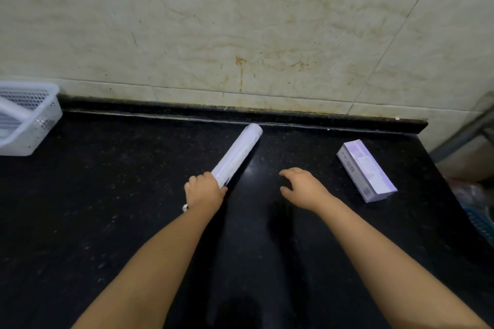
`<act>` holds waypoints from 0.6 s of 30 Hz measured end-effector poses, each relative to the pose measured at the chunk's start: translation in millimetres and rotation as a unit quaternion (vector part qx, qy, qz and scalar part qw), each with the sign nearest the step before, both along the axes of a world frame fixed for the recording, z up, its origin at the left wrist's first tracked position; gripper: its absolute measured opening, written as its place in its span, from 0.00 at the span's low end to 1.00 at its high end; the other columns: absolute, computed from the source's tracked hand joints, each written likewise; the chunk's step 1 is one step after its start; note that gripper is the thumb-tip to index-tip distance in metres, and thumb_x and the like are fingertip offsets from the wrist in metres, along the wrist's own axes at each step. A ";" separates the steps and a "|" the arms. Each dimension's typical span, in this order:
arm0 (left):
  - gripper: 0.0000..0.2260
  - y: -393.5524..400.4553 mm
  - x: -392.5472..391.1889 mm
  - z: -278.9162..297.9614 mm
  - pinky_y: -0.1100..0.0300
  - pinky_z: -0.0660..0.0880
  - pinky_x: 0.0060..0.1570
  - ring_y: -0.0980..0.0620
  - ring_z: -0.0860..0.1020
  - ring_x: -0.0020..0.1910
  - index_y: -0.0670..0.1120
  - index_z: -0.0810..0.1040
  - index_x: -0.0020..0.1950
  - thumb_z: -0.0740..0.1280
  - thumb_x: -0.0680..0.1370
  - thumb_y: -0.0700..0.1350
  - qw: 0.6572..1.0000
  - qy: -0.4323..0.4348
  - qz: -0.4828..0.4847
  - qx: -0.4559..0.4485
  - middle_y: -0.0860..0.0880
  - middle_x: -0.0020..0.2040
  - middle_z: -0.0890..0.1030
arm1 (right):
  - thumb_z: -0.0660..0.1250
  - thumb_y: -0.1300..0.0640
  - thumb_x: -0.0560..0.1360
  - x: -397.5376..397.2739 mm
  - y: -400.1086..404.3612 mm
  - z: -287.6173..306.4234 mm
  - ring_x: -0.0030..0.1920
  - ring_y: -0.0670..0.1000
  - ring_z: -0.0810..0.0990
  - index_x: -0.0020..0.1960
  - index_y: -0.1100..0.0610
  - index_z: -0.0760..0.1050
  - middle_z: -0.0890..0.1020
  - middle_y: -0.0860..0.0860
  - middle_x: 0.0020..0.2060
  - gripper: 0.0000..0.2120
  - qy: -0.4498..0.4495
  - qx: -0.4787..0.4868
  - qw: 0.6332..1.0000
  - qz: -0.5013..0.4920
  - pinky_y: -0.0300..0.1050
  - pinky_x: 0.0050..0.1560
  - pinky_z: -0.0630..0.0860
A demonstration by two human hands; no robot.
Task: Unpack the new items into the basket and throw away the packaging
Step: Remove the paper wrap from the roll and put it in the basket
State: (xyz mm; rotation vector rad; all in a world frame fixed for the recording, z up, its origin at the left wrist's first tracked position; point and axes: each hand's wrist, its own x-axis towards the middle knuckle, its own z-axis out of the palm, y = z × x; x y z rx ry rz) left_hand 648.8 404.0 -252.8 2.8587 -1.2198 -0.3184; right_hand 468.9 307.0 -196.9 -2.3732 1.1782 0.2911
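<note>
Both forearms come in from the bottom edge, bare, reaching out over a black speckled countertop (107,195). Left hand (203,191) is wrapped around the near end of a white tube (238,153), fingers curled over the top and closed snug on it. From that grip the tube runs away toward about 1 o'clock, far end pointing at the back lip of the counter, and it looks like it's lying on or just above the surface, can't really tell which.

Right hand (302,185) is beside it at roughly 3 o'clock, empty, fingers loosely curled and spread a bit, hovering palm-down with nothing in it. Clear gap between the two hands.

Further out at 3 o'clock from the right hand sits a small white and lilac box (366,169), lying flat, angled, near the counter's right edge and well apart from the tube.

Way over at 9 o'clock, at the frame's left edge, is the white mesh basket (40,115), only partly in view. Behind everything is a stained beige tiled wall (240,21).
</note>
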 end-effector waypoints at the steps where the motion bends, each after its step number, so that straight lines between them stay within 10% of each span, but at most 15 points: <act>1: 0.22 8.8 2.2 3.6 0.55 0.69 0.58 0.45 0.73 0.59 0.41 0.71 0.59 0.64 0.76 0.56 1.000 -0.017 -0.021 0.001 0.43 0.58 0.78 | 0.59 0.55 0.77 1.6 2.9 1.2 0.69 0.57 0.65 0.71 0.58 0.61 0.67 0.57 0.70 0.23 -0.004 -0.009 1.000 0.014 0.51 0.68 0.67; 11: 0.25 167.2 19.1 32.9 0.56 0.64 0.64 0.46 0.69 0.63 0.43 0.67 0.68 0.65 0.75 0.54 0.985 -0.052 -0.166 -0.011 0.46 0.65 0.73 | 0.66 0.46 0.71 60.6 91.5 -11.5 0.75 0.54 0.52 0.73 0.52 0.55 0.58 0.53 0.74 0.35 -0.057 -0.181 0.937 0.295 0.57 0.74 0.44; 18: 0.27 274.3 40.2 39.4 0.58 0.63 0.65 0.51 0.68 0.64 0.45 0.64 0.70 0.63 0.75 0.57 0.994 -0.055 -0.094 0.019 0.50 0.67 0.70 | 0.65 0.47 0.72 112.6 163.3 -19.6 0.64 0.54 0.68 0.71 0.54 0.59 0.70 0.52 0.66 0.31 -0.073 -0.136 0.888 0.433 0.47 0.67 0.61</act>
